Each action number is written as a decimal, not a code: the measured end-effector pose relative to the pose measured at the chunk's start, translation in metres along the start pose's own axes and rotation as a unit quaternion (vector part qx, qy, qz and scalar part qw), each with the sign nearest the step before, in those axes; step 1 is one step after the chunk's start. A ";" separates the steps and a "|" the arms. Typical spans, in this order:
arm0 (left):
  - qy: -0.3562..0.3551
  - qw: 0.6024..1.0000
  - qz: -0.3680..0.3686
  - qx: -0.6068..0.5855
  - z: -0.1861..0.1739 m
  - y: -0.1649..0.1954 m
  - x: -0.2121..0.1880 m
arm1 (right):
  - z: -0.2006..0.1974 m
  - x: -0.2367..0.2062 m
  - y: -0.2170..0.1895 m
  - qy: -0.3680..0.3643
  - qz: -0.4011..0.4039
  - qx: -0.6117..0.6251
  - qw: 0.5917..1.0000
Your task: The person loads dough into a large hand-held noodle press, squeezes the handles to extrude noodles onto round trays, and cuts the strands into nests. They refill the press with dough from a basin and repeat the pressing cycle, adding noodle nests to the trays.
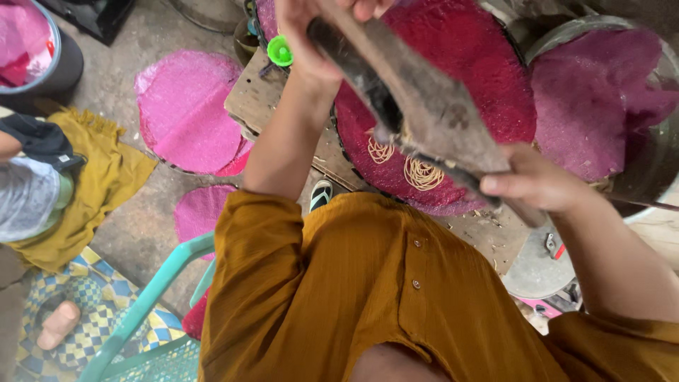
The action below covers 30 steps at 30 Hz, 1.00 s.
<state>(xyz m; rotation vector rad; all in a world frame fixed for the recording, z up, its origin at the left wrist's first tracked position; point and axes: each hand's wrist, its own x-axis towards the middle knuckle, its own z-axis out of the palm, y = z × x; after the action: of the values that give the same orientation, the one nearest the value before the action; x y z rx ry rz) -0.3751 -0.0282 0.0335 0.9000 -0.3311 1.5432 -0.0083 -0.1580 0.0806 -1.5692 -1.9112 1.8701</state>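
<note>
Both hands grip 1 long, dark, worn wooden press that slants across the view above a round tray covered in a deep red mat. The left hand is closed around the upper end of the press, near the top edge of the view, with the fingers wrapped over it. The right hand is clamped on the lower end, thumb along the near side.

Under the middle of the press, 2 small coils of pale noodle strands lie on the red mat, side by side near the tray's near rim; thin strands hang from the underside of the press just above them.

To the right of the tray sits a metal basin holding a purple-pink mat. Left of the tray, a bright pink round mat lies on the concrete floor, and a small green cap rests on a wooden board just beside the tray's left rim. Nearer than the tray are the person's mustard-brown sleeves and a turquoise plastic chair. Far left of the tray lies a mustard-yellow cloth.
</note>
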 end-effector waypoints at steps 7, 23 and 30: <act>0.054 0.991 -0.041 -0.116 0.019 -0.009 -0.021 | 0.000 -0.015 -0.006 0.051 -0.005 -0.053 0.997; 0.036 0.982 -0.117 -0.146 0.006 -0.012 -0.047 | 0.017 -0.009 0.016 0.087 0.063 -0.099 0.989; -0.002 0.978 -0.138 -0.160 -0.029 -0.022 -0.036 | 0.010 0.031 0.056 0.046 0.013 -0.069 0.996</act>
<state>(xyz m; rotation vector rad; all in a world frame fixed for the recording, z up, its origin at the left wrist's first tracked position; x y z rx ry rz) -0.3665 -0.0294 -0.0172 0.6654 -0.4250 1.1908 0.0040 -0.1585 0.0175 -1.6942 -2.0292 1.6746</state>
